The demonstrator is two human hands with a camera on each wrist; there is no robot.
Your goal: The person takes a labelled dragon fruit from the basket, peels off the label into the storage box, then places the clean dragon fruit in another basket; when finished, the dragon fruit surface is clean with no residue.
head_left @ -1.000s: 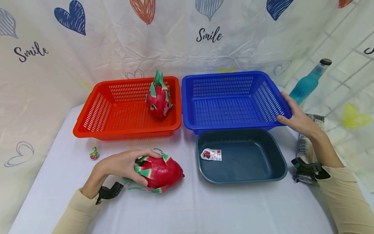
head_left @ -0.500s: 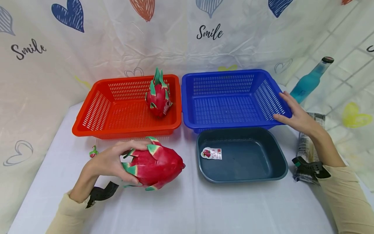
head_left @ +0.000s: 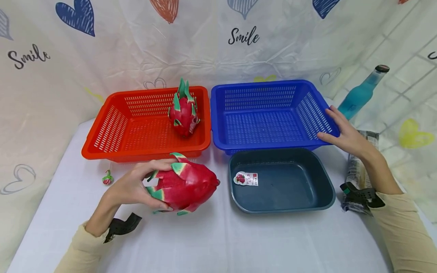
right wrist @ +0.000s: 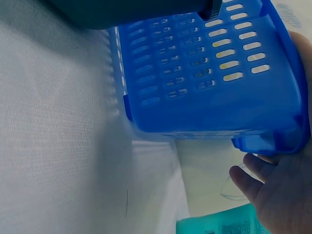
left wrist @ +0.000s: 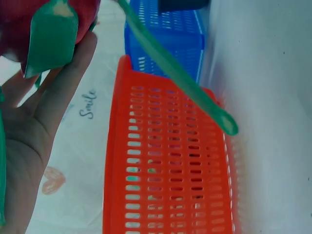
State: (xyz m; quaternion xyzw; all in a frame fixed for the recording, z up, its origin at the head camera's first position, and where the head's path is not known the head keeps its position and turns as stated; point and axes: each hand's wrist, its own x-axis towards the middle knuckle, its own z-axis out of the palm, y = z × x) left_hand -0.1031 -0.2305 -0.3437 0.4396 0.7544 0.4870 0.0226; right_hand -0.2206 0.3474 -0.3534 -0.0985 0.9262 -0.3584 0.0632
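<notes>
My left hand (head_left: 141,184) grips a large red dragon fruit (head_left: 191,185) with green-tipped scales, raised above the table and pointing right. In the left wrist view, part of the fruit (left wrist: 85,9) and a long green leaf strip (left wrist: 180,80) show beside the palm. My right hand (head_left: 348,134) rests on the right front corner of the blue basket (head_left: 273,146), thumb over the front rim, fingers spread fairly straight along the side. From the right wrist, two fingertips hang below the rim, off the basket. A smaller dragon fruit (head_left: 184,115) stands in the red basket (head_left: 146,156).
In front of the blue basket sits a dark tray (head_left: 283,210) holding a small fruit label (head_left: 250,179). A blue bottle (head_left: 358,98) stands behind my right hand, and a printed packet (head_left: 353,170) lies under that wrist. A little charm (head_left: 107,178) lies front left.
My left hand has lifted the large dragon fruit off the table and, most recently, shifted slightly right with it. My right hand stays at the blue basket's corner.
</notes>
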